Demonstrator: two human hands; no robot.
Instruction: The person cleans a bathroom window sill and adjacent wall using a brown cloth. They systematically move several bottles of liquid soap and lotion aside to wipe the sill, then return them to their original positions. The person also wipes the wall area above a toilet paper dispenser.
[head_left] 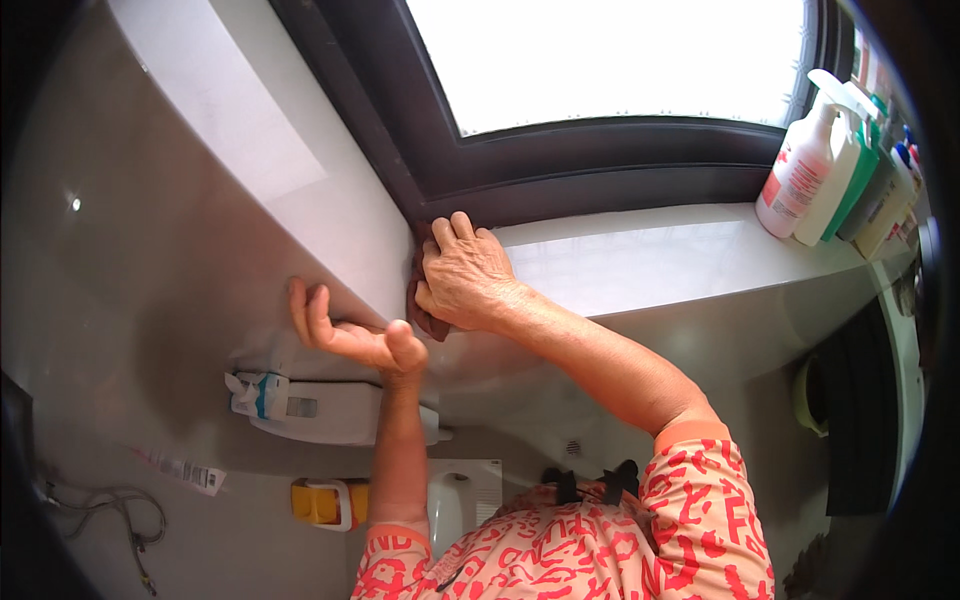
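Observation:
My right hand [468,275] presses a dark reddish-brown cloth [433,326] into the corner where the pale sill [610,258] meets the side wall and the dark window frame [600,185]. Its fingers are bent over the cloth, which is mostly hidden beneath the palm. Lower and to the left, my left hand [350,338] is held by the edge of the wall, palm up with the fingers apart and nothing in it. Whether its fingertips touch the wall I cannot tell.
A white and pink spray bottle [797,180] and several other bottles crowd the sill's right end. Below my left hand are a white cistern-like box [325,412] with a tissue pack [257,394], and a yellow and white container [325,503]. A hose [125,505] hangs at lower left.

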